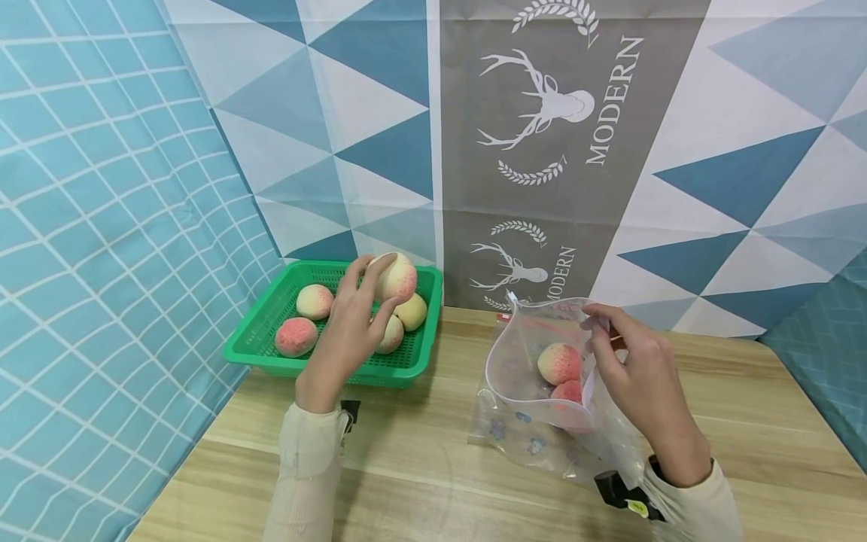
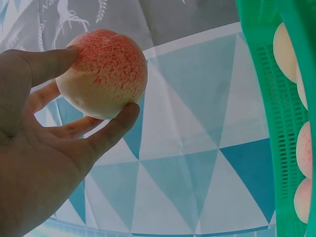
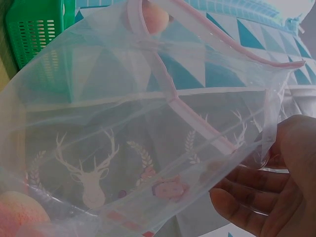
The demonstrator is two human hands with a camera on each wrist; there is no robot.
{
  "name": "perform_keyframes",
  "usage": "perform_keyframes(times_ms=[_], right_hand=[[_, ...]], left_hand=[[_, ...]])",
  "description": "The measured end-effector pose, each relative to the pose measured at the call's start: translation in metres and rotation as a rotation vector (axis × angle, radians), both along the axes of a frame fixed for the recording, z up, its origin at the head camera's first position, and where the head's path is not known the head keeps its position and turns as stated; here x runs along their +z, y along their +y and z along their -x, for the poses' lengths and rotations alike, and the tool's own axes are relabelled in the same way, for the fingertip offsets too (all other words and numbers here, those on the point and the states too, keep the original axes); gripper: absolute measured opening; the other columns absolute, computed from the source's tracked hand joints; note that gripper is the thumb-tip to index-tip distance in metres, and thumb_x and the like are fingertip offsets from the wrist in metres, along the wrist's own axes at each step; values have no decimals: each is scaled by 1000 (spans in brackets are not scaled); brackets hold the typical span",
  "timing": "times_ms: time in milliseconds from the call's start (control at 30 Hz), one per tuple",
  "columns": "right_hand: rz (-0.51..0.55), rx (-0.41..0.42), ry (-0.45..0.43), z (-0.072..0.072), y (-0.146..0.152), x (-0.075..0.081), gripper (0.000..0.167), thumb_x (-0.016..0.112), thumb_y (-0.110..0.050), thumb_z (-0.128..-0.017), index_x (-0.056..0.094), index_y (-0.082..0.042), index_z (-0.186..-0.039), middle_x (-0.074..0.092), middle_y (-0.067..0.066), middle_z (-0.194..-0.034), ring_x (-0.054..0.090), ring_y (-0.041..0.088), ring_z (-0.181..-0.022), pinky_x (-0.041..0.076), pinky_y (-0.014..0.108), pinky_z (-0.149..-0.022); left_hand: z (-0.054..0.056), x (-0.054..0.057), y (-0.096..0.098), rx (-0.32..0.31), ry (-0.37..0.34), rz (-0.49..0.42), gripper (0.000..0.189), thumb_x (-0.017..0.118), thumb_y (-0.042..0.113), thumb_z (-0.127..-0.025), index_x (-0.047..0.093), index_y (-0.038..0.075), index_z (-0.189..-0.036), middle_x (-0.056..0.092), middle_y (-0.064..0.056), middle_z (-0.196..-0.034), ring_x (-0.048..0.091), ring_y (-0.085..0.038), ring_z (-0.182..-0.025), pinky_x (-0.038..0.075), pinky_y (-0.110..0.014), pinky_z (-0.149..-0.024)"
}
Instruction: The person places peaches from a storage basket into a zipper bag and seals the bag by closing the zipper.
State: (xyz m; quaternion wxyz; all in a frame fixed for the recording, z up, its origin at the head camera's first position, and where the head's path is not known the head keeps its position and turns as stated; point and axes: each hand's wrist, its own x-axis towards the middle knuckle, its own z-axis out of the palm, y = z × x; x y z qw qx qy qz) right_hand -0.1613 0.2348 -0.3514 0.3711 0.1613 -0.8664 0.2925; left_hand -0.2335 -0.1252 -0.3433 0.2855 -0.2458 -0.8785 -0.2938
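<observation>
My left hand (image 1: pixel 348 324) grips a cream peach with a red blush (image 1: pixel 397 278), raised over the green plastic basket (image 1: pixel 423 354). In the left wrist view the fingers and thumb curl round this peach (image 2: pixel 103 74), well apart from the basket's side. On the right, my right hand (image 1: pixel 643 373) pinches the rim of a clear zip bag (image 1: pixel 501 433), whose mouth gapes wide. Inside the bag are a pale peach with a red cheek (image 1: pixel 559 364) and a redder peach (image 1: pixel 567 391). The right wrist view shows the bag's film (image 3: pixel 113 94) stretched out beside the fingers.
Several peaches lie in the basket, among them a deep pink one (image 1: pixel 296 336) and a yellowish one (image 1: pixel 412 312). Basket and bag stand apart on the wooden table (image 1: pixel 433 459). A patterned backdrop (image 1: pixel 379 113) rises behind the table; blue checked cloth (image 1: pixel 101 248) hangs at left.
</observation>
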Motion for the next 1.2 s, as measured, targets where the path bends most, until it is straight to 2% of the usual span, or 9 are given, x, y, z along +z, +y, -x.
perform_keyframes(times_ms=[233, 333, 433, 533, 667, 833, 1000, 1200], right_hand=[[-3, -1, 0, 0, 0, 0, 24, 58, 2, -94, 68, 2, -116, 72, 11, -90, 61, 17, -69, 40, 2, -67], [-6, 2, 2, 0, 0, 1, 24, 58, 3, -93, 68, 1, -116, 72, 10, -89, 61, 17, -69, 41, 2, -67], [-6, 9, 4, 0, 0, 2, 25, 59, 3, -93, 68, 1, -116, 72, 10, -89, 62, 17, -69, 42, 3, -67], [-5, 10, -1, 0, 0, 2, 25, 59, 3, -93, 68, 0, -117, 73, 10, -90, 62, 17, -69, 42, 3, -67], [-4, 6, -14, 0, 0, 1, 25, 59, 2, -94, 68, 0, -117, 72, 10, -92, 61, 17, -70, 41, 3, -65], [-1, 7, -18, -1, 0, 2, 25, 59, 2, -94, 68, -1, -117, 73, 10, -92, 61, 17, -71, 41, 4, -65], [10, 14, -17, -2, 0, 3, 26, 61, 2, -93, 68, -1, -118, 73, 11, -92, 61, 18, -71, 40, 2, -66], [9, 8, -22, -2, 0, 3, 27, 62, 2, -92, 68, -2, -118, 73, 10, -93, 61, 18, -72, 40, 2, -67]], left_hand=[[-5, 5, 5, -27, 37, -4, 57, 65, 23, -98, 41, 21, -150, 38, -18, -147, 40, -37, -133, 41, -63, -96], [-7, 6, 8, -40, 51, 4, 57, 64, 23, -98, 41, 21, -150, 38, -19, -147, 41, -37, -132, 47, -58, -95], [-10, 8, 12, -57, 69, 11, 56, 64, 21, -99, 41, 19, -150, 38, -20, -146, 44, -37, -127, 54, -49, -86], [-14, 11, 16, -68, 97, 15, 56, 65, 19, -98, 42, 18, -149, 39, -21, -144, 46, -36, -124, 56, -45, -81], [-18, 14, 21, -75, 123, 17, 56, 67, 17, -96, 44, 17, -148, 41, -21, -143, 46, -36, -126, 55, -46, -87], [-23, 17, 26, -77, 120, 28, 59, 68, 16, -95, 43, 19, -148, 40, -19, -144, 45, -33, -128, 53, -46, -91], [-28, 20, 30, -88, 124, 37, 61, 69, 16, -94, 43, 21, -149, 39, -18, -146, 43, -31, -131, 52, -45, -93], [-36, 24, 35, -102, 167, 54, 63, 71, 14, -92, 44, 21, -148, 39, -21, -146, 43, -33, -132, 53, -44, -91]])
